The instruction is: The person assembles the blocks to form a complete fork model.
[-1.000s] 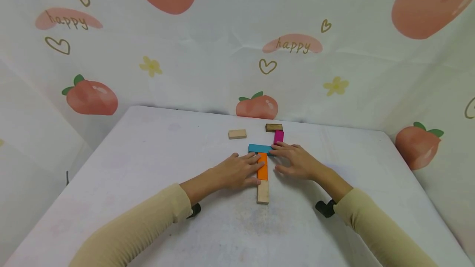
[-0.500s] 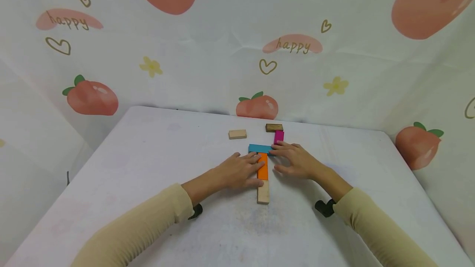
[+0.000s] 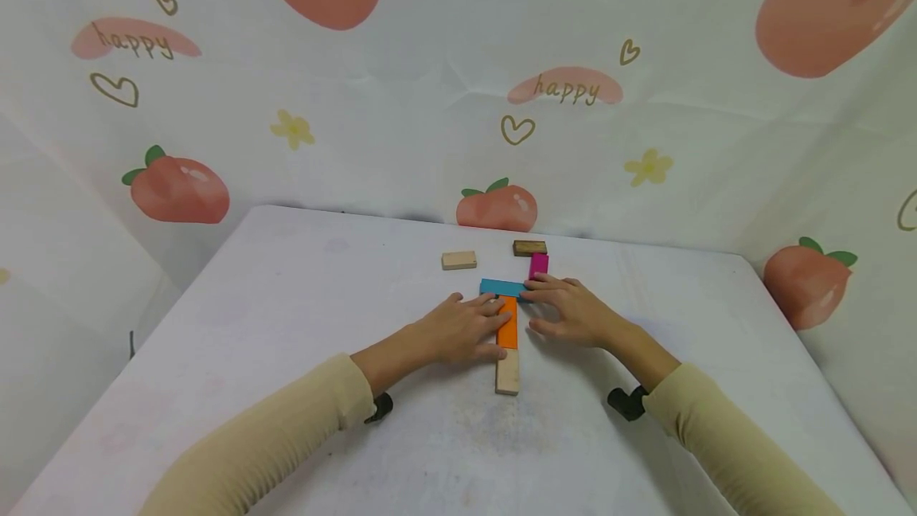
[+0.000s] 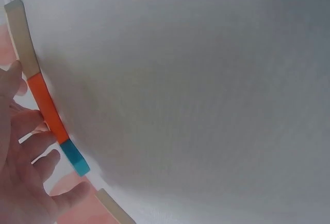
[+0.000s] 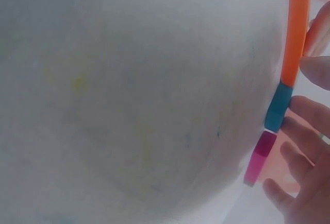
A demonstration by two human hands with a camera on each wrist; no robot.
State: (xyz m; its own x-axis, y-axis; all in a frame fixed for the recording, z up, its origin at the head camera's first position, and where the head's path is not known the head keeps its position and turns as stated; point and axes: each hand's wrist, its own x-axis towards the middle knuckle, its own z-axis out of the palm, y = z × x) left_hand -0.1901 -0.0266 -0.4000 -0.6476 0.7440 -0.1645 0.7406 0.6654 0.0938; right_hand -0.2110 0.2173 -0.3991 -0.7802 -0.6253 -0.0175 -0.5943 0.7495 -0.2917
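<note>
In the head view, an orange wooden block (image 3: 508, 334) lies end to end with a plain wood block (image 3: 507, 373) nearer the person. A blue block (image 3: 501, 287) lies crosswise at its far end, forming a T. My left hand (image 3: 462, 331) has its fingers spread over the orange block, its thumb at the plain block. Extended fingers of my right hand (image 3: 576, 314) touch the blue block's right end and reach the magenta block (image 3: 539, 264). The right wrist view shows the blue block (image 5: 278, 107) beside the right fingertips; the left wrist view shows left fingers along the orange block (image 4: 48, 108).
A dark brown block (image 3: 529, 248) lies at the magenta block's far end. Another pale wood block (image 3: 458, 260) lies apart, to the left. The white table (image 3: 322, 277) ends at a hanging cloth (image 3: 401, 134) printed with peaches. Black wrist devices (image 3: 627, 404) sit under the cuffs.
My left hand has shifted very slightly to the right. The blocks and my right hand stay where they were.
</note>
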